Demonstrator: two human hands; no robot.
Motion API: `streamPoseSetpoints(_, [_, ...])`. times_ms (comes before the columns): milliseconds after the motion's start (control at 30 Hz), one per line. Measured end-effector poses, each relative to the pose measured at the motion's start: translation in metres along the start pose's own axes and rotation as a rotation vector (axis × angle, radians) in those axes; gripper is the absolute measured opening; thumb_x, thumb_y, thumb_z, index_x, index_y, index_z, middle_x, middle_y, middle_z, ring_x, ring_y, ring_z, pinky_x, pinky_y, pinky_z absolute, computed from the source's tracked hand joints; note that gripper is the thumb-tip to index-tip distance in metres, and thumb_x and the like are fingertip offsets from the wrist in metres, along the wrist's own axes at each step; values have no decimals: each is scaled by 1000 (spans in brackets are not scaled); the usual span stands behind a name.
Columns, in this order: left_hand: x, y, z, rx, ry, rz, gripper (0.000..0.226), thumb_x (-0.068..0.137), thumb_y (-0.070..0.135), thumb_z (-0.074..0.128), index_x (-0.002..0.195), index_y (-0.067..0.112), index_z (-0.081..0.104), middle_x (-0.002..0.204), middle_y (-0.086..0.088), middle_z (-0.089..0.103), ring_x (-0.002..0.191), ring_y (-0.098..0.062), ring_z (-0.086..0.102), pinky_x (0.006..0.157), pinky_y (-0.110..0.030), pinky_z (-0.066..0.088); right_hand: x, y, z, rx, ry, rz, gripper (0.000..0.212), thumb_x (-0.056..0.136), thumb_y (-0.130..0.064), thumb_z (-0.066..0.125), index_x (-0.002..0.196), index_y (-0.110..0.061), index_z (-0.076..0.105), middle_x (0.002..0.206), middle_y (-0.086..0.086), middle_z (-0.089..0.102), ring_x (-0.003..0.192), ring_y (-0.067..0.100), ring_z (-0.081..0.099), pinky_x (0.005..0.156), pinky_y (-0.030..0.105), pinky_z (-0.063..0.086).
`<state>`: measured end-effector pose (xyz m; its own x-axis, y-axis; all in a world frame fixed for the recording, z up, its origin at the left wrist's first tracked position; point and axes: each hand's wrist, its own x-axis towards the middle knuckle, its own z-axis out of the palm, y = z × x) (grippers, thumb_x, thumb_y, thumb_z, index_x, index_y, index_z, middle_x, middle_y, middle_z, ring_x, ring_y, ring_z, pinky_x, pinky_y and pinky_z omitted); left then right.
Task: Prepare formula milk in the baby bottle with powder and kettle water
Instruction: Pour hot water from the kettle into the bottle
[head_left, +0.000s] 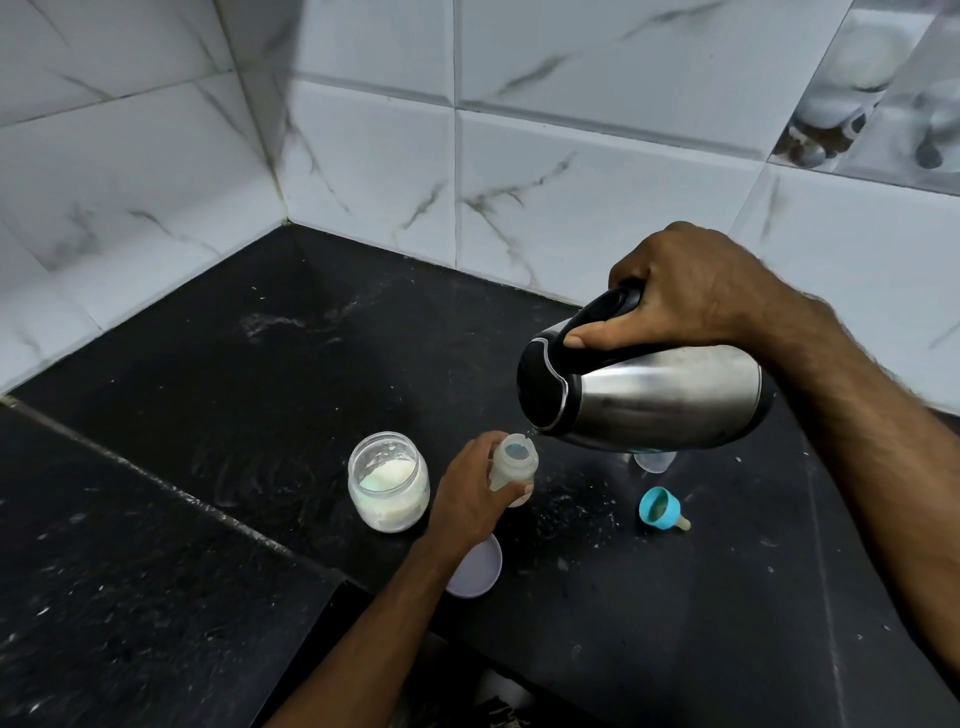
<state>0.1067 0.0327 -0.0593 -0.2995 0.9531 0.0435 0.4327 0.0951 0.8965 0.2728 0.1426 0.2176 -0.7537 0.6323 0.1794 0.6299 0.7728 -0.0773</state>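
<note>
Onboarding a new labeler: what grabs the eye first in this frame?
The steel kettle, tipped spout-down right of centre in the right hand, which grips its black handle. Its spout hangs just over the open baby bottle, which the left hand holds on the black counter. After that, the open jar of white powder left of the bottle, and the blue teat ring lying to the right.

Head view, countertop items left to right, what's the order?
Powder jar → white lid → baby bottle, gripped by the left hand → blue teat ring. The kettle, held by the right hand, is tilted above the bottle and spans too wide to place.
</note>
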Motion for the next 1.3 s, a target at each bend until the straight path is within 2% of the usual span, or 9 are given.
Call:
streamPoseSetpoints(133, [-2, 2, 0, -9, 6, 1, 59, 66, 54, 70, 120, 37, 56, 118, 14, 62, 109, -3, 61, 97, -40, 53, 1, -2, 1, 8, -8, 1, 75, 56, -85, 56, 54, -10, 57, 46, 6, 48, 52, 24, 46, 51, 30, 33])
streamPoseSetpoints(267, [-1, 2, 0, -6, 8, 6, 58, 68, 47, 73, 122, 32, 57, 119, 11, 62, 110, -6, 61, 98, -42, 53, 2, -2, 2, 7, -10, -6, 75, 56, -85, 55, 53, -10, 56, 47, 7, 47, 52, 24, 45, 51, 30, 32])
streamPoseSetpoints(367, [-1, 2, 0, -13, 8, 8, 60, 66, 52, 71, 121, 34, 56, 119, 11, 62, 110, -5, 61, 98, -41, 53, 3, -2, 2, -1, -13, -9, 76, 56, -86, 54, 55, -11, 59, 48, 7, 50, 54, 25, 49, 52, 30, 33])
streamPoseSetpoints(600, [-1, 0, 1, -26, 15, 18, 57, 67, 55, 70, 119, 38, 55, 118, 13, 62, 110, -5, 61, 98, -40, 53, 3, -3, 0, 3, -15, 2, 71, 59, -83, 59, 52, -13, 54, 45, 4, 46, 51, 22, 45, 52, 30, 34])
streamPoseSetpoints(733, [0, -2, 1, -13, 9, 20, 54, 73, 38, 79, 122, 35, 55, 120, 11, 62, 111, -6, 60, 99, -41, 52, 3, -4, -1, 8, -12, 2, 73, 57, -84, 56, 52, -11, 55, 46, 5, 46, 51, 22, 44, 52, 31, 35])
streamPoseSetpoints(900, [0, -1, 1, -4, 10, 19, 52, 72, 40, 76, 119, 38, 53, 118, 13, 61, 110, -4, 60, 99, -40, 52, 3, -4, -2, 12, -8, -5, 74, 57, -84, 56, 51, -11, 53, 45, 5, 45, 50, 22, 43, 52, 31, 33])
streamPoseSetpoints(1100, [1, -3, 2, -23, 14, 7, 55, 70, 42, 77, 121, 32, 58, 119, 10, 63, 111, -10, 61, 98, -44, 52, 4, -1, 0, -3, 8, -11, 79, 56, -86, 55, 60, -7, 62, 55, 12, 57, 59, 29, 55, 53, 31, 38])
streamPoseSetpoints(1233, [0, -2, 3, -25, 16, -5, 62, 65, 53, 72, 122, 31, 58, 120, 10, 63, 111, -9, 62, 98, -43, 52, 3, -2, -1, 6, 4, -3, 78, 55, -86, 55, 55, -8, 57, 50, 11, 52, 52, 25, 46, 52, 31, 34])
streamPoseSetpoints(1300, [0, -2, 2, -17, 13, 0, 62, 66, 52, 72, 122, 31, 57, 120, 10, 63, 111, -9, 61, 98, -43, 52, 3, -2, -1, 7, -1, 4, 78, 55, -86, 55, 55, -8, 56, 49, 10, 50, 51, 23, 44, 52, 30, 33])
